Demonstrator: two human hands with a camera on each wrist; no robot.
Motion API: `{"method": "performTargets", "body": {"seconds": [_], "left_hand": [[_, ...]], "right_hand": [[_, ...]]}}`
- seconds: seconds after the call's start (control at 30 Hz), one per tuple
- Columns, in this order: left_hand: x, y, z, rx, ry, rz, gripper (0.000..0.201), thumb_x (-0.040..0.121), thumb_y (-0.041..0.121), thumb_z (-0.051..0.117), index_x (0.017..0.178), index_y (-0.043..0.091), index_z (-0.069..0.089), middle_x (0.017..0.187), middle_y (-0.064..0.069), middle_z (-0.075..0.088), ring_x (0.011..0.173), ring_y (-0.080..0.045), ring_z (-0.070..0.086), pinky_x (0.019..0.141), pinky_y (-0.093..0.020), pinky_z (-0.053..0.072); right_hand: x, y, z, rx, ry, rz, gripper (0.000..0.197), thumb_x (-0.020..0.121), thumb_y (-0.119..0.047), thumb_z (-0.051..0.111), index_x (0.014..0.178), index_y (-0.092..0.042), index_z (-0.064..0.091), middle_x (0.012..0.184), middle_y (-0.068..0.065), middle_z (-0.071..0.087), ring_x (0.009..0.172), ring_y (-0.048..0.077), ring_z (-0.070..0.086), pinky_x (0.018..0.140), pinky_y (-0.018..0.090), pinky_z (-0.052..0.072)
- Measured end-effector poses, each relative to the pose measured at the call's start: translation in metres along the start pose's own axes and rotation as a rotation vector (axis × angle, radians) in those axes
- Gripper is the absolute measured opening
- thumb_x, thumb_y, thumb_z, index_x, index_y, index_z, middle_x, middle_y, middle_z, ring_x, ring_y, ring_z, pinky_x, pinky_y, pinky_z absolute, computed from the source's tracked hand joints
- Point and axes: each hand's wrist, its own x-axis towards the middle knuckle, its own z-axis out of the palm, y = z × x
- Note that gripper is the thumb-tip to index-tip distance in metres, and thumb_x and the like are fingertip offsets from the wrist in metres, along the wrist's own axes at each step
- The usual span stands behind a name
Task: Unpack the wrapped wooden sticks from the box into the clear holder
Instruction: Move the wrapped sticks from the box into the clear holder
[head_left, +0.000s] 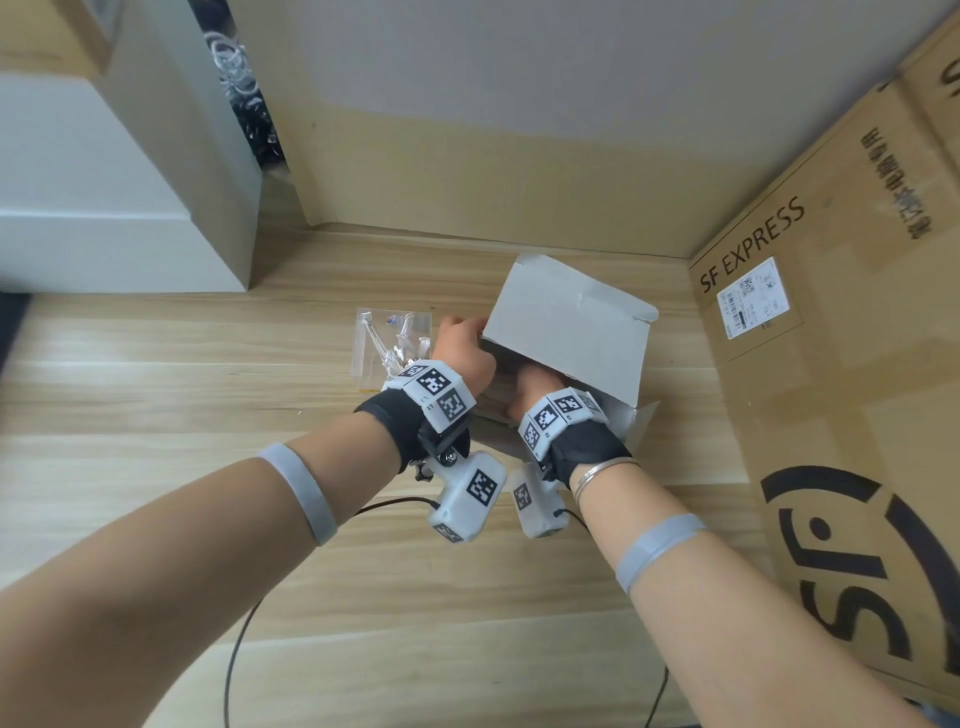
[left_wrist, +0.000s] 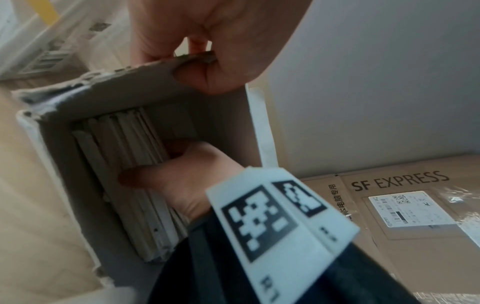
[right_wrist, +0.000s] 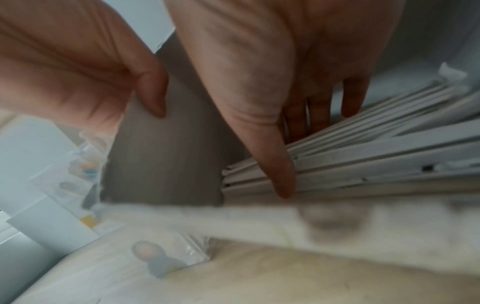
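Grey box (head_left: 569, 327) of wrapped sticks (left_wrist: 124, 181), open on the wooden table, both hands at its mouth
Left hand (head_left: 462, 351) pinches the box's torn flap edge, thumb and fingers curled round it; right hand (head_left: 535, 387) inside the box, thumb and fingers closing round a bundle of wrapped sticks; clear holder (head_left: 392, 343) just left of the box, toward the table's far edge; big brown shipping carton (head_left: 831, 364) along the right edge

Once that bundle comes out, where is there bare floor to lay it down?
Bare wooden floor lies left of the clear plastic holder, up to the white cabinet. More lies beneath the forearms. It is crowded around the grey cardboard box, hemmed by the holder and the big brown SF Express carton.
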Motion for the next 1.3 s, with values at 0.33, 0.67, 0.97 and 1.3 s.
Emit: {"method": "performTargets", "body": {"seconds": [0.33,0.67,0.97,1.3], "left_hand": [[-0.001,0.000,-0.003,0.027,-0.034,-0.006,0.064,0.081,-0.010,0.036,0.140,0.014,0.040,0.137,-0.015,0.035,0.125,-0.033,0.043,0.104,-0.031,0.038],[0.000,-0.001,-0.003,0.067,-0.066,0.019,0.067,0.083,-0.005,0.039,0.144,0.021,0.029,0.138,-0.013,0.049,0.121,-0.031,0.052,0.092,-0.034,0.046],[0.008,-0.001,-0.005,0.197,-0.113,-0.007,0.069,0.088,-0.004,0.039,0.148,0.023,0.019,0.140,-0.012,0.049,0.118,-0.030,0.055,0.085,-0.031,0.047],[0.006,0.000,-0.030,0.140,0.081,0.138,0.057,0.084,-0.009,0.039,0.132,0.021,0.050,0.137,-0.008,0.053,0.121,-0.024,0.054,0.081,-0.025,0.045]], "right_hand": [[-0.002,0.001,0.001,0.131,0.049,-0.005,0.035,0.093,-0.014,0.051,0.126,-0.004,0.054,0.129,0.017,0.056,0.119,0.032,0.054,0.097,0.033,0.043],[-0.005,0.010,-0.001,0.337,0.163,-0.037,0.034,0.089,-0.005,0.050,0.122,-0.007,0.056,0.122,0.019,0.061,0.113,0.036,0.057,0.093,0.037,0.045],[-0.015,0.017,-0.009,0.703,0.216,-0.075,0.034,0.087,-0.029,0.063,0.113,-0.008,0.061,0.106,0.010,0.066,0.105,0.029,0.060,0.079,0.025,0.039],[-0.016,-0.001,-0.031,1.021,0.454,-0.107,0.022,0.089,-0.028,0.060,0.071,-0.021,0.051,0.072,0.001,0.058,0.078,0.020,0.054,0.072,0.022,0.036]]}}
